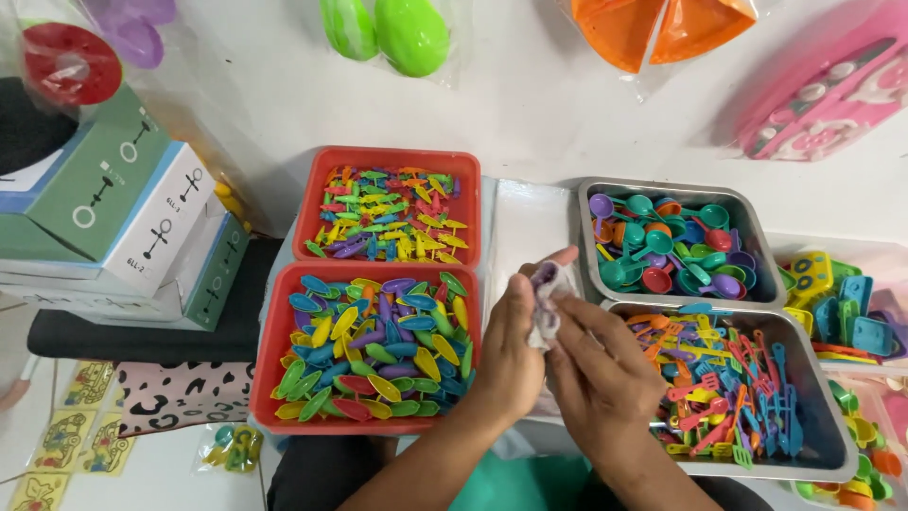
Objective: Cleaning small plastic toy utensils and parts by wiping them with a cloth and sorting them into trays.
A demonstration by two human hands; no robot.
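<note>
My left hand [506, 345] and my right hand [596, 364] meet at the middle, both gripping a small clear plastic bag [546, 301] with a purple toy piece inside. To the left sit two red trays: the near red tray [268, 364] holds colourful leaf-shaped plastic pieces, the far red tray [390, 157] holds small multicoloured pieces. To the right stand two metal trays: the far metal tray [662, 185] holds toy spoons, the near metal tray [832, 426] holds toy spatulas and forks.
Stacked cardboard boxes [123, 213] stand at the left. Bagged toys lie at the top: green shapes [388, 33], orange pieces [662, 28], a pink set [823, 95]. More colourful toy parts [842, 303] fill a bin at the far right. Sticker sheets [66, 440] lie bottom left.
</note>
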